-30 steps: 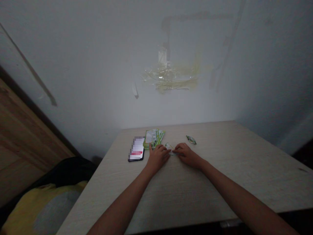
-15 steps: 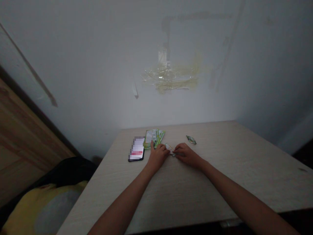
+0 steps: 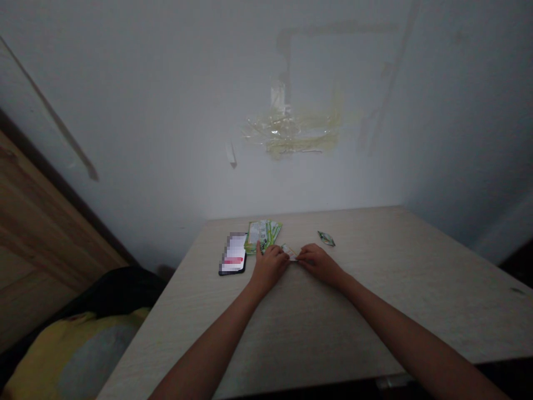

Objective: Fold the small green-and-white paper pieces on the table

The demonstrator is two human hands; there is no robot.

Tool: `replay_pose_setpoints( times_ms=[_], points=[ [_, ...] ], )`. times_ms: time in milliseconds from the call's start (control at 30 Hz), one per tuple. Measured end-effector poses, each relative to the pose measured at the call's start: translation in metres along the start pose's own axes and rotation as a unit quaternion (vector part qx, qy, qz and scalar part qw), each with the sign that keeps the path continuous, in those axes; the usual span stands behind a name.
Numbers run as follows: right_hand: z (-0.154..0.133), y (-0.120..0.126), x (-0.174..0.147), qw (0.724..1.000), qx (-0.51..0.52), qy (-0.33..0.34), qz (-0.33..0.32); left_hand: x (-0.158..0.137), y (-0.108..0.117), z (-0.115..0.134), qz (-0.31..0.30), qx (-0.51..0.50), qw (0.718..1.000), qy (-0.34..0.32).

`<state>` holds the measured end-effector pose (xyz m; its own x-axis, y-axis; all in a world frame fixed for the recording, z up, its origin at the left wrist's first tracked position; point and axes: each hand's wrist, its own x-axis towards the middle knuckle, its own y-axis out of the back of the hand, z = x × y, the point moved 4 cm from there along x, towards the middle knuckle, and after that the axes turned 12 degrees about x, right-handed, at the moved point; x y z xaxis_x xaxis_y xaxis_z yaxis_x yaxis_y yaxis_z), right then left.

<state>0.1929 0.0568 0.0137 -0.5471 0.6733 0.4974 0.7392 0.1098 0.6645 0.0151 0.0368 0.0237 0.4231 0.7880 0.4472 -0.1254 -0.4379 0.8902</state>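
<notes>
The small white-and-green wrapper (image 3: 290, 251) lies between the fingers (image 3: 305, 255).

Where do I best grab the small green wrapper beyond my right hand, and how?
Probably pinch the wrapper across its middle, with your right hand coming from above and the near side. It lies slantwise on the table, slim and pointed at both ends, so the wider middle likely offers the surest hold.

Likely a room in a home. Beyond the left hand (image 3: 270, 266), a pale wall (image 3: 166, 111) bears crumpled tape (image 3: 287, 130) and grey streaks (image 3: 333, 26); well to that hand's left, a wooden panel (image 3: 29, 222) and a soft yellow thing (image 3: 44, 347) look domestic. Just left of the hand, a phone (image 3: 234, 253) lies on the tabletop (image 3: 387, 266).
</notes>
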Motion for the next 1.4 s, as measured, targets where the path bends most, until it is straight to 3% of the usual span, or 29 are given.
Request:
replay_pose_setpoints(
  times_ms=[200, 500, 1400],
  points=[
    [0.001, 0.0, 0.0, 1.0, -0.009, -0.023, 0.017, -0.005, 0.003, 0.005, 0.006, -0.043, 0.998, -0.051],
    [0.008, -0.003, 0.0, 0.999, -0.024, -0.025, 0.022, -0.005, 0.01, 0.012, 0.028, 0.025, 0.994, -0.105],
    [0.009, 0.004, -0.002, 1.0, -0.024, -0.013, -0.005, -0.003, 0.009, 0.016, 0.008, 0.027, 0.994, -0.108]
  ],
)
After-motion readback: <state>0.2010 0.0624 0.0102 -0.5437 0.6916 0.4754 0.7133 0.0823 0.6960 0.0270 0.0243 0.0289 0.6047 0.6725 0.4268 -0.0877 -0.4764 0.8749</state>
